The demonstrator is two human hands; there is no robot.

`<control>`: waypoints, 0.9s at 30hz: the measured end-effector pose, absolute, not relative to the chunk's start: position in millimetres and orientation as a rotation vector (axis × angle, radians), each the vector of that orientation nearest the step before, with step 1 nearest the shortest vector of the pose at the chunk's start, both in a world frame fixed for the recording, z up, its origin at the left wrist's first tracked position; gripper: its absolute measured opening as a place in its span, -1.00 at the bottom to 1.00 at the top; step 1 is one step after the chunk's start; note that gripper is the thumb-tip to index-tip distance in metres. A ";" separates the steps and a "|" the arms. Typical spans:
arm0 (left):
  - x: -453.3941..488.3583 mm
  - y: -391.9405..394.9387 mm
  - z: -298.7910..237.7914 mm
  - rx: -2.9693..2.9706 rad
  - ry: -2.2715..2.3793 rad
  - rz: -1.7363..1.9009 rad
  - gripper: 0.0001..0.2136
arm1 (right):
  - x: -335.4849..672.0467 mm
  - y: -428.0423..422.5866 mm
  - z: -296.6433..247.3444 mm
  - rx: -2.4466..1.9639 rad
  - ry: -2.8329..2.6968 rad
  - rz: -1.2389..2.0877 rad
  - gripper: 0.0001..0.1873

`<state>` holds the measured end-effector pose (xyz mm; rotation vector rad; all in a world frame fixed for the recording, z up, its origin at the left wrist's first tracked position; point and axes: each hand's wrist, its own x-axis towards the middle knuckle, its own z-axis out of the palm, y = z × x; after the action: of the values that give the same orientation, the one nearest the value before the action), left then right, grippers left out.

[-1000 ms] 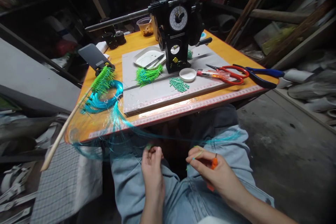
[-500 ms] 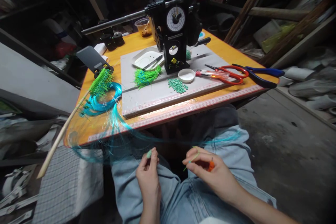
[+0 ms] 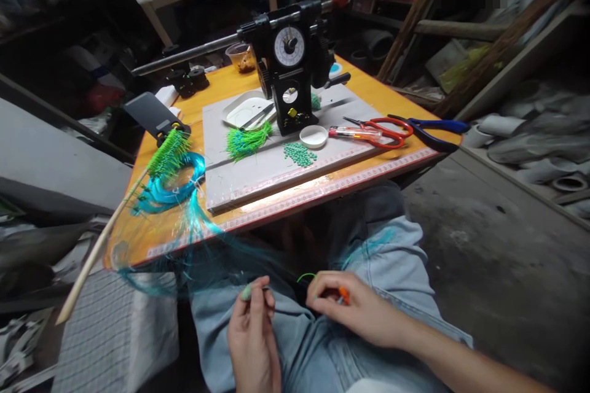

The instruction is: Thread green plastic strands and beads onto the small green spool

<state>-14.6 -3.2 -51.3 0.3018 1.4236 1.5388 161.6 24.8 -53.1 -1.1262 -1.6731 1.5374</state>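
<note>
Over my lap, my left hand (image 3: 255, 331) is closed in a pinch, thumb against fingers. A pale green piece (image 3: 246, 292) sits at its index fingertip; I cannot tell whether it is worn or held. Just to the right, my right hand (image 3: 353, 306) pinches a thin green strand (image 3: 305, 276) that curves out to the left of the fingertips. A small orange object (image 3: 343, 295) is tucked in the same palm, mostly hidden by the fingers. Long blue filaments (image 3: 196, 221) hang from a coil (image 3: 159, 196) on the table and trail over my knees.
On the board (image 3: 221, 187) lie green beads (image 3: 299, 155), a small white dish (image 3: 314, 136), a bunch of green strands (image 3: 249, 141) and red-handled scissors (image 3: 391, 133). Blue-handled pliers (image 3: 437, 127) rest farther right. A black dial machine (image 3: 290, 73) stands behind. A wooden stick (image 3: 92, 258) overhangs the left edge.
The camera view has shifted a little. My right hand has come left and lower, nearer my left hand. The green strand now points left instead of lying across the right fingers.
</note>
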 end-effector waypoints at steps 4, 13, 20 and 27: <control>-19.2 -0.5 -50.1 0.125 1.313 1.557 -0.67 | 245.4 19.8 -56.1 -1.303 -1.666 1.464 -0.73; -21.7 4.4 -51.2 0.079 1.259 1.516 -0.62 | 338.6 2.7 -24.1 -1.551 -1.762 1.399 -0.65; -3.4 -23.9 -59.8 0.275 1.524 1.677 -0.65 | 289.4 -2.4 -5.3 -1.395 -1.974 1.354 -0.84; 45.5 -40.4 -33.4 1.419 1.356 1.317 -0.79 | 224.2 5.4 25.0 -1.039 -2.173 1.367 -0.84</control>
<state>45.5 -40.4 -33.4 1.4194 1.3564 1.3175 224.2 5.4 25.0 -1.0389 -2.1733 1.3671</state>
